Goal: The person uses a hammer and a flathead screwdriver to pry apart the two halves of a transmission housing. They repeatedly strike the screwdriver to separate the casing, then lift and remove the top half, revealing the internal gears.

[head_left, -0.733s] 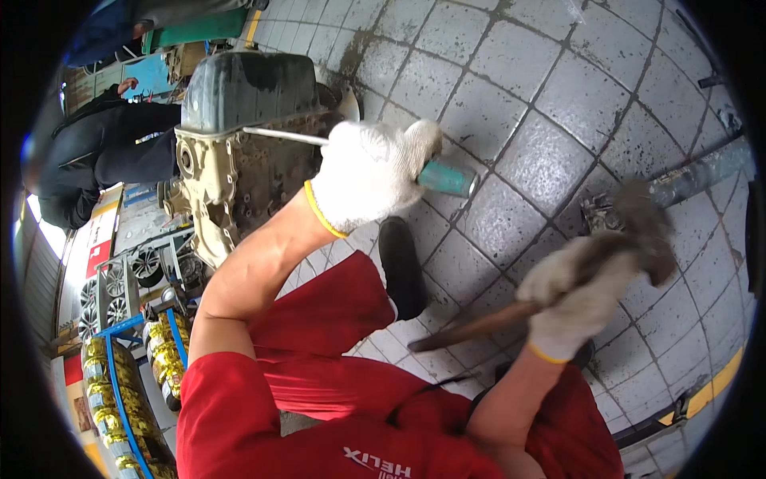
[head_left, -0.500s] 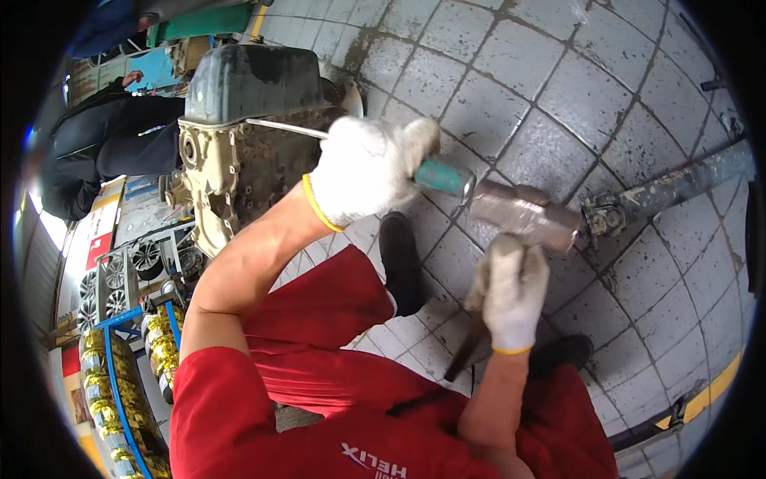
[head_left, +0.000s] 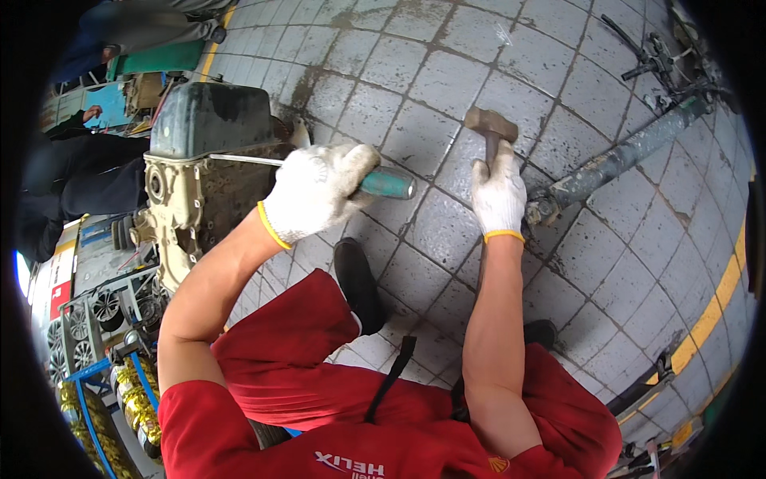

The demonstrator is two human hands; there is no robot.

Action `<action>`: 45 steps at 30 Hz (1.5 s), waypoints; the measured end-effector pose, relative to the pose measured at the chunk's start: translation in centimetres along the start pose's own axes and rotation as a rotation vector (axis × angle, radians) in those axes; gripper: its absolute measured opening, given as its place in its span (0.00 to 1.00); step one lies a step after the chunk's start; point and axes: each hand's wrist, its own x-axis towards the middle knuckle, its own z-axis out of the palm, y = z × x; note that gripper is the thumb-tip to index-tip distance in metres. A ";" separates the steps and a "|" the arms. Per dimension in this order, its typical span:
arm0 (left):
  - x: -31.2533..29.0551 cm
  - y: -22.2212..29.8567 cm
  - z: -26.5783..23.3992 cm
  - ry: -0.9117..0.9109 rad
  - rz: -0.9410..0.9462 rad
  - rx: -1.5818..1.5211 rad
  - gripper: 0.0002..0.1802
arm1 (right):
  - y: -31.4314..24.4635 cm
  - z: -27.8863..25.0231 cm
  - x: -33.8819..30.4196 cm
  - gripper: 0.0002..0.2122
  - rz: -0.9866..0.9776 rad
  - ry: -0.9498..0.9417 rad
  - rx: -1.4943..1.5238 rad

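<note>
My left hand (head_left: 315, 191), in a white glove with a yellow cuff, grips the teal handle of a long screwdriver (head_left: 387, 184). Its thin steel shaft runs left into a grimy engine block (head_left: 203, 172) with a dark top cover. My right hand (head_left: 499, 195), gloved the same way, holds a hammer (head_left: 488, 124) by its handle. The rusty hammer head is raised over the tiled floor, to the right of the screwdriver's butt end and apart from it.
A long grey shaft (head_left: 618, 160) lies on the tiles at the right. A person in dark clothes (head_left: 80, 180) crouches at the left beyond the engine. Shelves with small parts (head_left: 100, 319) stand at the lower left. A yellow floor line (head_left: 710, 315) runs at the right.
My right hand swung the hammer from the far right in toward the screwdriver's end, then lifted it up and away. My left hand kept its grip on the screwdriver.
</note>
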 end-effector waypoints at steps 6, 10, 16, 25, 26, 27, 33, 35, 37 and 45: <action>-3.5 -1.4 -1.3 0.123 0.058 -0.055 0.28 | -10.9 -3.4 0.4 0.35 -0.129 -0.312 0.644; -6.5 -3.9 -6.6 0.233 0.025 0.034 0.24 | -16.4 -5.3 2.5 0.49 -0.154 -1.161 0.576; -21.4 -17.6 -12.0 0.301 -0.552 0.670 0.35 | -19.6 -6.8 1.9 0.39 -0.287 -1.206 0.218; -20.6 -19.5 -10.3 0.300 -0.593 0.545 0.31 | -16.8 -6.0 -4.5 0.25 -0.057 -0.941 0.503; -20.7 -19.5 -10.4 0.306 -0.599 0.538 0.31 | -16.9 -6.0 -5.2 0.26 -0.010 -0.929 0.525; -20.8 -19.4 -10.4 0.311 -0.606 0.529 0.31 | -17.0 -6.0 -5.9 0.26 0.036 -0.917 0.546; -20.6 -19.0 -10.5 0.324 -0.616 0.496 0.30 | -16.7 -5.5 -7.6 0.24 0.062 -0.863 0.557; -20.6 -19.0 -10.4 0.333 -0.600 0.478 0.29 | -16.7 -5.4 -8.8 0.27 0.091 -0.847 0.621; -20.3 -19.0 -10.6 0.329 -0.612 0.461 0.29 | -17.2 -5.8 -7.0 0.22 0.053 -0.888 0.485; -20.7 -18.8 -10.7 0.327 -0.594 0.515 0.29 | -18.2 -6.9 -3.0 0.23 -0.068 -0.700 0.477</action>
